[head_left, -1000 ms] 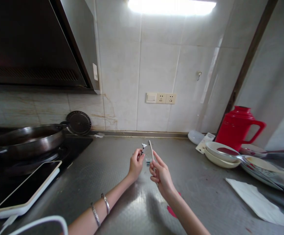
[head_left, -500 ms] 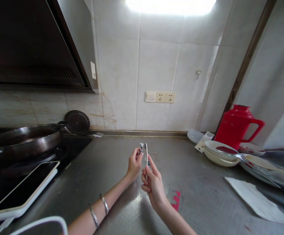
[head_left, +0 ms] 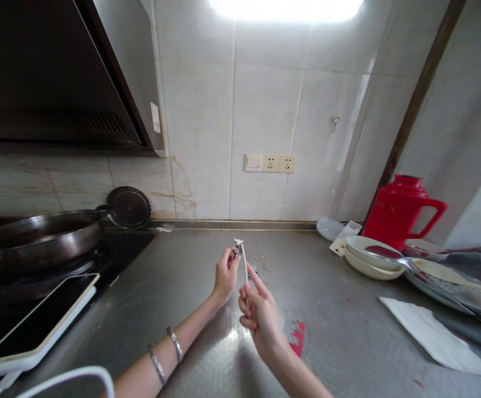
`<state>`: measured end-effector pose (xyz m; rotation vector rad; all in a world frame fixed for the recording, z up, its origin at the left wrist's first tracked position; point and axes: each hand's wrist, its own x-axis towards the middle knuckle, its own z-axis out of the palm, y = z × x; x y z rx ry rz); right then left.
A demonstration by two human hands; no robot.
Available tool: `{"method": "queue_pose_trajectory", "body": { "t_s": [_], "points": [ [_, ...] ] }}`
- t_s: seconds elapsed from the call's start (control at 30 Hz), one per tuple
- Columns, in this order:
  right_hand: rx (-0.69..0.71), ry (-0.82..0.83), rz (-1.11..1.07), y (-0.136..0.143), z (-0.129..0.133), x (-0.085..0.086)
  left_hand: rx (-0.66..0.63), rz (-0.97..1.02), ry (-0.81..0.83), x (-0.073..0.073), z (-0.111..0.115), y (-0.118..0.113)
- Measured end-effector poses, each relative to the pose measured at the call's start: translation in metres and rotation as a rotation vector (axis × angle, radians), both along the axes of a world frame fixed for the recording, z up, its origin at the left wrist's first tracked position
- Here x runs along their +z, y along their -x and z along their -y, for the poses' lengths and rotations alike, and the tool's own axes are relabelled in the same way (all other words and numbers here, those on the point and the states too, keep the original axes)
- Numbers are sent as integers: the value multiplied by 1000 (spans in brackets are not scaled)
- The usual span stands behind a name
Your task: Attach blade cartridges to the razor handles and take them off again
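Both my hands are close together above the steel counter [head_left: 190, 354]. My left hand [head_left: 225, 279] pinches a small dark and silver object [head_left: 237, 250], whose kind I cannot make out. In my right hand [head_left: 260, 315] is a slim white toothbrush [head_left: 244, 265], held upright by its handle with the index finger along it. The head of the toothbrush leans against or just beside the top of the small object; which of the two I cannot tell. Behind the right fingers a small dark thing [head_left: 253, 273] lies on the counter, partly hidden.
On the left, a pan [head_left: 41, 235] sits on the stove, with a phone [head_left: 41, 323] and white cable [head_left: 74, 373] nearer. At right stand a red thermos jug [head_left: 397, 213], stacked bowls [head_left: 366, 265] and plates [head_left: 434, 290]. A white paper [head_left: 434, 334] lies in front.
The toothbrush head has moved left, from a small gap beside the small object to meeting its top. My left hand has shifted very slightly left.
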<state>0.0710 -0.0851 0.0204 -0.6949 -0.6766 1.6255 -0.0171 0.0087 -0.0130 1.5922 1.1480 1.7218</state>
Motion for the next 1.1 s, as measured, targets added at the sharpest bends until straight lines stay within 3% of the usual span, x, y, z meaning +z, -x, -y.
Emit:
{"method": "queue_pose_trajectory", "body": {
  "t_s": [0.13,0.33,0.5,0.7,0.93,1.1],
  "points": [
    [-91,-36,-18,-5,-11,5,-44,7,10,1,2,-2],
    [-13,5,7,-1,-1,-1,-37,26,8,1,1,-2],
    [-137,-41,-34,-6,-11,5,-60,-1,4,0,1,-2],
    [-15,26,-25,1,3,-7,-53,5,22,2,0,0],
    [-86,-6,-57,-7,-8,4,-86,-7,14,-1,1,-1],
    [-14,43,-29,-1,3,-8,-81,-19,14,-4,-2,0]
  ]
}}
